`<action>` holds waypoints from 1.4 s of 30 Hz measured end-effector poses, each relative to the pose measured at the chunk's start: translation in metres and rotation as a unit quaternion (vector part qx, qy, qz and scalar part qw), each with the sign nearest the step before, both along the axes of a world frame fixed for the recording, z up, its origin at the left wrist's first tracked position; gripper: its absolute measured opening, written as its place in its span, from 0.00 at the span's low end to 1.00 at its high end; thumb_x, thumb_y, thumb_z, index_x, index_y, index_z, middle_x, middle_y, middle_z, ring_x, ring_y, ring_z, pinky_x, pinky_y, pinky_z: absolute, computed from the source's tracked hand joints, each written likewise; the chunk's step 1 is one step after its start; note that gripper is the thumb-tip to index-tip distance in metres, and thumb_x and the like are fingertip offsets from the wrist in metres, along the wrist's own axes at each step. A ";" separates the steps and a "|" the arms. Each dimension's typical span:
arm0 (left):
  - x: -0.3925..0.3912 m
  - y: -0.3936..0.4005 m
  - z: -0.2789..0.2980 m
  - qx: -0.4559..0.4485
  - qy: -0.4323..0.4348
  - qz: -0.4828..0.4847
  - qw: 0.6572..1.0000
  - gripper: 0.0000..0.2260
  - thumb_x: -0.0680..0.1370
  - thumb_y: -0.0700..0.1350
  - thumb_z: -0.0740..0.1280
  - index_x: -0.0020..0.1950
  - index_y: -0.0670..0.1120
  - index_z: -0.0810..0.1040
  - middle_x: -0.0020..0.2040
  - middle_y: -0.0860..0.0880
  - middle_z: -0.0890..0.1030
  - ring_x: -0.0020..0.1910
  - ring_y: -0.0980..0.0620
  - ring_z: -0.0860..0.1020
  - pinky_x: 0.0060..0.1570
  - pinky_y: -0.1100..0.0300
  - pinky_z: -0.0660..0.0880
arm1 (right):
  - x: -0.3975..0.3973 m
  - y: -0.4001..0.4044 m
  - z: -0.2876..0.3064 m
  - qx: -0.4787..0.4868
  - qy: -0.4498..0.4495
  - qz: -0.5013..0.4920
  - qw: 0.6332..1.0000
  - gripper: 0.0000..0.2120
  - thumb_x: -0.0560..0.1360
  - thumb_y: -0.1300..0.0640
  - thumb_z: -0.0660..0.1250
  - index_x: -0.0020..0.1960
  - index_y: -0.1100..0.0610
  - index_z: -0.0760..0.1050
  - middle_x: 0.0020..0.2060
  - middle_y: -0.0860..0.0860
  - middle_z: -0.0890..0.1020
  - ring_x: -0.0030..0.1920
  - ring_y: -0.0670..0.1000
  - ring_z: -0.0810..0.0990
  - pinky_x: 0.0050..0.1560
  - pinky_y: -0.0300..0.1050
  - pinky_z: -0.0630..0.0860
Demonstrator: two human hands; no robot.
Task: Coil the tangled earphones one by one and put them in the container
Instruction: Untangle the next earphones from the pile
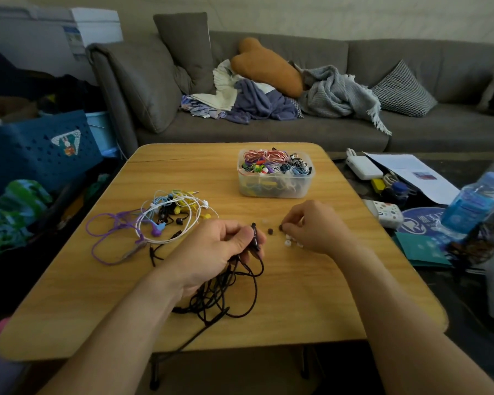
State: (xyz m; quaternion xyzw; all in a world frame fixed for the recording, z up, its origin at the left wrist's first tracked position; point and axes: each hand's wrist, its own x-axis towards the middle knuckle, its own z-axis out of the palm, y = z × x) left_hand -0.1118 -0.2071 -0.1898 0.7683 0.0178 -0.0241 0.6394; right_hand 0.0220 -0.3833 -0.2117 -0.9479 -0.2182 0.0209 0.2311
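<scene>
My left hand (214,249) grips black earphones (226,292) near their inline remote; the loose black cord lies in a heap on the wooden table (311,309) below the hand, one strand running off the front edge. My right hand (311,226) pinches a small dark ear tip (280,227) on the table. Another dark ear tip (270,231) and white ear tips (288,240) lie between the hands. A tangle of purple, white, yellow and blue earphones (160,220) lies at the left. A clear plastic container (274,192) holding coiled earphones stands beyond the hands.
A grey sofa (354,126) with cushions and blankets runs behind the table. A blue crate (35,155) stands at the left. To the right, a lower surface holds a water bottle (474,201), papers (411,175) and a white charger (364,166).
</scene>
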 end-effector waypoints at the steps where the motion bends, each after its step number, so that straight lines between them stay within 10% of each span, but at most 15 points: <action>1: 0.000 0.000 0.000 0.009 -0.001 -0.007 1.000 0.11 0.82 0.43 0.61 0.49 0.45 0.83 0.40 0.49 0.85 0.41 0.50 0.77 0.47 0.60 0.76 | 0.000 0.001 0.000 0.002 0.001 -0.002 1.000 0.05 0.76 0.55 0.70 0.48 0.52 0.84 0.42 0.45 0.82 0.40 0.41 0.75 0.33 0.29 0.65; 10: -0.001 -0.001 -0.001 0.005 0.013 -0.019 1.000 0.10 0.83 0.42 0.60 0.56 0.44 0.80 0.38 0.49 0.82 0.40 0.53 0.77 0.45 0.62 0.75 | -0.003 0.004 0.002 0.019 -0.019 0.006 1.000 0.06 0.75 0.54 0.70 0.50 0.52 0.84 0.46 0.46 0.83 0.42 0.42 0.75 0.36 0.31 0.67; 21: 0.003 -0.007 0.002 -0.206 0.035 0.076 0.975 0.06 0.79 0.41 0.64 0.51 0.40 0.77 0.33 0.45 0.79 0.34 0.49 0.73 0.35 0.59 0.70 | -0.007 0.006 0.004 0.134 -0.025 -0.037 0.990 0.04 0.78 0.59 0.68 0.52 0.54 0.80 0.43 0.47 0.83 0.45 0.46 0.80 0.45 0.38 0.78; 30: 0.003 -0.005 0.003 -0.234 0.014 0.088 0.968 0.03 0.75 0.38 0.67 0.48 0.44 0.79 0.37 0.46 0.79 0.34 0.50 0.74 0.38 0.59 0.70 | -0.049 0.002 0.015 0.531 0.319 0.108 0.778 0.12 0.68 0.65 0.71 0.51 0.67 0.79 0.41 0.60 0.84 0.41 0.53 0.84 0.42 0.41 0.80; 42: 0.002 -0.003 0.001 -0.222 -0.038 0.108 0.968 0.12 0.69 0.43 0.71 0.50 0.41 0.83 0.45 0.43 0.84 0.37 0.50 0.80 0.42 0.59 0.75 | -0.056 0.012 0.017 0.585 0.375 0.099 0.713 0.10 0.72 0.66 0.66 0.53 0.63 0.78 0.43 0.55 0.84 0.40 0.49 0.82 0.44 0.45 0.82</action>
